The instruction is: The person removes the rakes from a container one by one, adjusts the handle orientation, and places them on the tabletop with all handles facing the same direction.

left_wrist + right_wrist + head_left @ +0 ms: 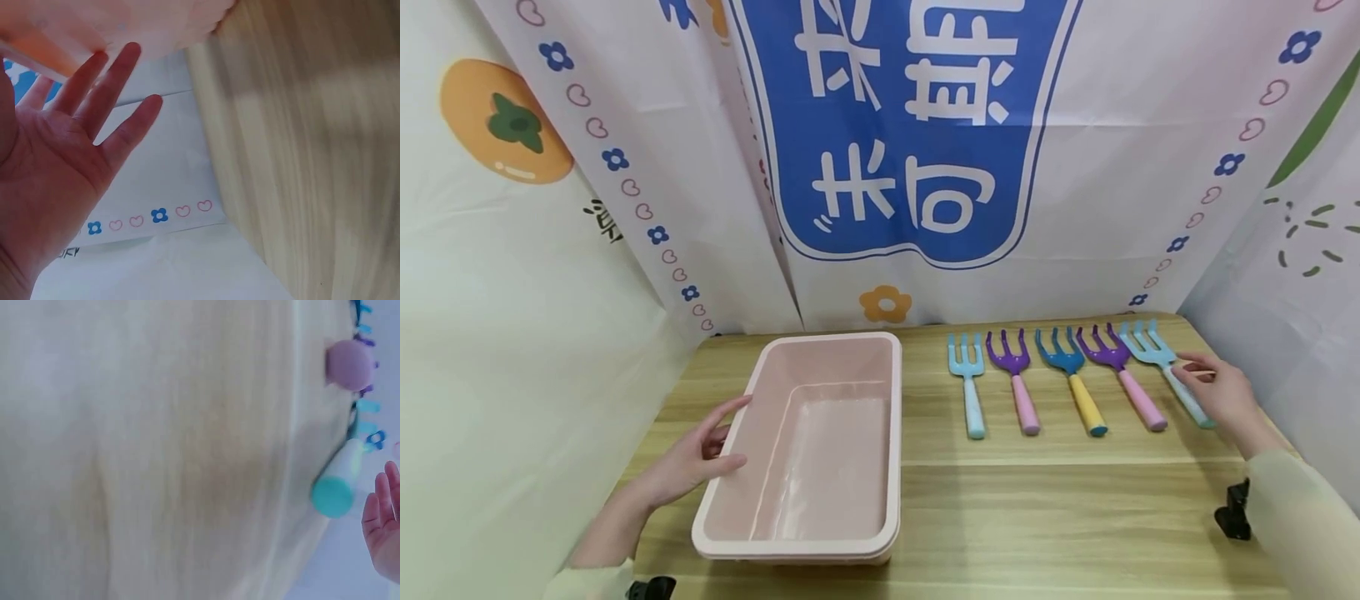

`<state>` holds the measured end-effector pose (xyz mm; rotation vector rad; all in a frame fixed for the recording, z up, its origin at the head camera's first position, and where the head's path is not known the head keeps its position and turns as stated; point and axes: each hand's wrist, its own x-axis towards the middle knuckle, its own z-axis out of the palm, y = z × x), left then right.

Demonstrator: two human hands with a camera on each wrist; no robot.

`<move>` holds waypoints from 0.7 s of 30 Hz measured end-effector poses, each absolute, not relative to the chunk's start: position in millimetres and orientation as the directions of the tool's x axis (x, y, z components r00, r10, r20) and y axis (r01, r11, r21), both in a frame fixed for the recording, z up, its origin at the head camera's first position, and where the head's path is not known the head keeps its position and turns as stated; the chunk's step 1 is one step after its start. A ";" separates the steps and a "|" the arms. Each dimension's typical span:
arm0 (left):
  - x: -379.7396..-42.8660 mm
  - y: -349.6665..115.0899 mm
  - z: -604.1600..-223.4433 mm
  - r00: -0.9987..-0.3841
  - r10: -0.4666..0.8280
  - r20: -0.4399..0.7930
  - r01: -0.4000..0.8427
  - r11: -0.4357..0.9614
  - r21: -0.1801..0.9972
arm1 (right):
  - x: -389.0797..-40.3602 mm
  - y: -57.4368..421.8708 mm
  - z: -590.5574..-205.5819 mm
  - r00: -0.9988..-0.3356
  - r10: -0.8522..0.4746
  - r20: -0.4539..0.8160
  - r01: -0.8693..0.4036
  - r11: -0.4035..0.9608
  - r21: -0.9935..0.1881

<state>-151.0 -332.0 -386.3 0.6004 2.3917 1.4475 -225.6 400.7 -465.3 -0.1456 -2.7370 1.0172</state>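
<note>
A pale pink rectangular basin stands on the wooden table. At its left rim is my left hand, thumb and index finger reaching over the edge. In the left wrist view, its other fingers stretch out, fairly straight, by the basin's outer wall. My right hand is at the rightmost hand fork, light blue, with fingertips beside the upper handle. The right wrist view catches this hand at its edge, fingers extended next to the turquoise-ended handle. The fork lies on the table.
Left of that fork lie a purple fork with pink handle, a blue fork with yellow handle, another purple-and-pink fork and a light blue fork. Printed cloth hangs behind the wooden table and at both sides.
</note>
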 end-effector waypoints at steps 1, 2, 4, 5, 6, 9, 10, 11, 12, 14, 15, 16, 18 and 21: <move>-151.5 -331.7 -386.0 -0.873 0.487 -0.027 0.203 0.412 0.888 | -224.0 399.0 -462.2 -0.971 0.159 0.178 0.005 0.760 -0.650; -151.9 -331.6 -385.8 -0.872 0.489 -0.025 0.205 0.412 0.888 | -222.0 397.0 -459.0 -0.972 0.148 0.184 -0.008 0.760 -0.650; -152.6 -331.3 -385.4 -0.870 0.493 -0.020 0.211 0.407 0.889 | -217.2 391.8 -453.6 -0.969 0.137 0.204 -0.027 0.765 -0.643; -152.9 -331.4 -385.3 -0.869 0.495 -0.015 0.215 0.405 0.889 | -214.2 389.1 -450.9 -0.969 0.132 0.207 -0.034 0.764 -0.645; -153.3 -331.2 -385.1 -0.868 0.497 -0.011 0.220 0.404 0.888 | -210.6 386.2 -447.7 -0.970 0.121 0.209 -0.047 0.756 -0.653; -153.7 -330.3 -384.5 -0.872 0.490 -0.007 0.222 0.407 0.886 | -198.9 376.9 -439.4 -0.972 0.086 0.219 -0.086 0.735 -0.672; -153.5 -330.1 -384.2 -0.875 0.483 -0.009 0.219 0.413 0.884 | -194.7 373.5 -436.8 -0.973 0.069 0.220 -0.103 0.725 -0.681; -153.1 -329.9 -383.9 -0.878 0.479 -0.010 0.220 0.422 0.880 | -190.7 370.0 -434.0 -0.972 0.053 0.229 -0.122 0.719 -0.684; -152.5 -329.7 -383.3 -0.884 0.468 -0.011 0.219 0.434 0.874 | -187.0 366.8 -431.4 -0.970 0.032 0.242 -0.148 0.710 -0.688; -150.3 -329.2 -381.9 -0.899 0.438 -0.007 0.222 0.469 0.855 | -180.8 360.8 -426.3 -0.962 -0.004 0.273 -0.198 0.698 -0.688; -149.0 -328.8 -380.8 -0.905 0.426 0.001 0.231 0.488 0.841 | -178.4 358.1 -423.8 -0.956 -0.019 0.293 -0.225 0.691 -0.687; -147.5 -328.7 -379.4 -0.910 0.415 0.016 0.248 0.511 0.823 | -175.9 355.6 -421.0 -0.949 -0.034 0.313 -0.250 0.687 -0.683; -144.9 -328.1 -375.4 -0.919 0.391 0.047 0.273 0.548 0.791 | -171.8 351.4 -414.8 -0.936 -0.063 0.346 -0.295 0.676 -0.675; -141.8 -325.7 -365.1 -0.928 0.362 0.086 0.305 0.608 0.733 | -164.4 343.8 -400.1 -0.930 -0.094 0.354 -0.321 0.675 -0.664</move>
